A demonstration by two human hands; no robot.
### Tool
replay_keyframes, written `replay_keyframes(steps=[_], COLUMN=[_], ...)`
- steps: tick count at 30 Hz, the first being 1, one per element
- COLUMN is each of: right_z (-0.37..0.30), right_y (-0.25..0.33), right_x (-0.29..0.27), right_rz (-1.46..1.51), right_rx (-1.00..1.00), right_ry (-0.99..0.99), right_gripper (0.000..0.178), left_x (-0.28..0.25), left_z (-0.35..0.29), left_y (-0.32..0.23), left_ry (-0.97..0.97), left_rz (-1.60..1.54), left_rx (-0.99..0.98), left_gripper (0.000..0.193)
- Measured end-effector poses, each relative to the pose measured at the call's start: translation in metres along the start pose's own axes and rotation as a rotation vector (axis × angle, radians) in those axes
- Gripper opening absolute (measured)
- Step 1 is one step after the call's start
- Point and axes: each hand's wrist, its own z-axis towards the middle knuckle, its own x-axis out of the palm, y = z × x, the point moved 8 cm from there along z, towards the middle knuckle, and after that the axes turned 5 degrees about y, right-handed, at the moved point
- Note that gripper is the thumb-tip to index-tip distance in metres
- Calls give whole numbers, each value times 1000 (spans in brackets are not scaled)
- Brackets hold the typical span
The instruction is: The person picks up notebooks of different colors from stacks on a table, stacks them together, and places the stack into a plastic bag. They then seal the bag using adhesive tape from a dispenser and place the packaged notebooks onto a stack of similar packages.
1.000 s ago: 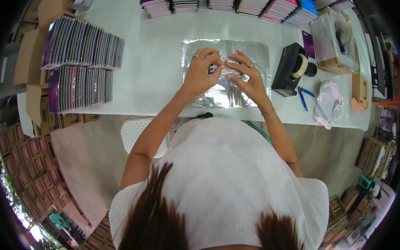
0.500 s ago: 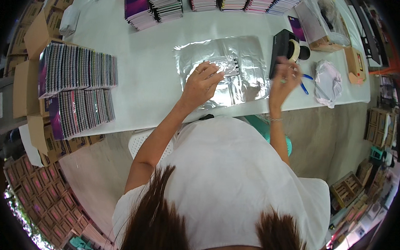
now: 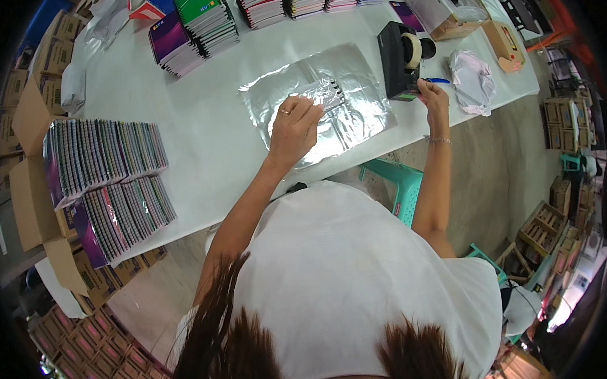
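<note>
A sheet of clear plastic wrap point(image 3: 363, 70) lies spread on the white table point(image 3: 204, 131), with a small wrapped packet point(image 3: 328, 94) in its middle. My left hand point(image 3: 294, 125) presses down on the packet and the wrap, fingers curled over it. My right hand point(image 3: 433, 97) is out to the right, at the black tape dispenser point(image 3: 397, 58), fingers pinched at its front edge; whether tape is between them is too small to tell.
Rows of wrapped booklets point(image 3: 104, 181) fill the table's left side, and stacks of notebooks point(image 3: 203, 16) line the far edge. A blue pen point(image 3: 438, 80) and crumpled plastic point(image 3: 474, 71) lie right of the dispenser. Cardboard boxes point(image 3: 29, 184) stand left; a teal stool point(image 3: 395, 183) is under the table.
Both hands were together on the packet. My right hand has let go and moved right to the tape dispenser, while my left hand stays pressing the packet.
</note>
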Motion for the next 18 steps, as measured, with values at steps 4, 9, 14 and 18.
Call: replay_keyframes(steps=[4, 9, 14, 18], right_z=[-46, -60, -83, -147], right_y=[-15, -36, -26, 50], right_x=[7, -2, 33, 164], right_rz=[279, -46, -185, 51], right_rx=[-27, 60, 74, 98], right_ry=[-31, -164, -5, 347], right_gripper=[24, 18, 19, 20], left_x=[-1, 5, 2, 3], left_z=[-2, -4, -5, -11], left_y=[1, 4, 2, 8], left_ry=[15, 45, -19, -4], left_rz=[15, -2, 24, 57], left_rx=[-25, 14, 76, 57], left_gripper=[12, 17, 21, 21])
